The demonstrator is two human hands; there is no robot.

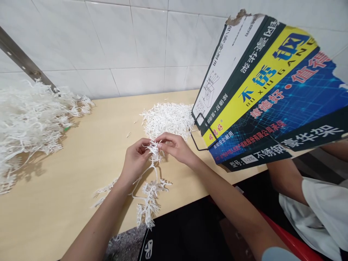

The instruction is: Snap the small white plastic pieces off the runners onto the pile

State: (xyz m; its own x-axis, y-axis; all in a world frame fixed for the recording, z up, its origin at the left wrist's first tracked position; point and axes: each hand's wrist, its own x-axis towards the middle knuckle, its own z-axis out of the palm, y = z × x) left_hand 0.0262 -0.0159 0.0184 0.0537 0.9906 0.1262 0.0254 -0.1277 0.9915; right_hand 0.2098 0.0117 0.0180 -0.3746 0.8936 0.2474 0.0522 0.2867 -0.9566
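Between my two hands is a white branching plastic sprig (155,152), its upper tufts held close to the table. My left hand (137,159) pinches it from the left, fingers closed. From the right, my right hand (175,146) grips its tip between thumb and forefinger. Thin stems run down from the held part to a lower white tufted cluster (149,199), which hangs at the table's front edge. Just beyond my hands lies a heap of small white pieces (168,117). Partly hidden behind my left forearm are a few more white tufts (106,188).
A large heap of white sprigs (29,127) covers the left of the table (89,145). To the right stands a printed cardboard panel (261,98) with a black wire stand (201,136). Another person's arm (286,177) shows behind it. A tiled wall (141,47) backs the table.
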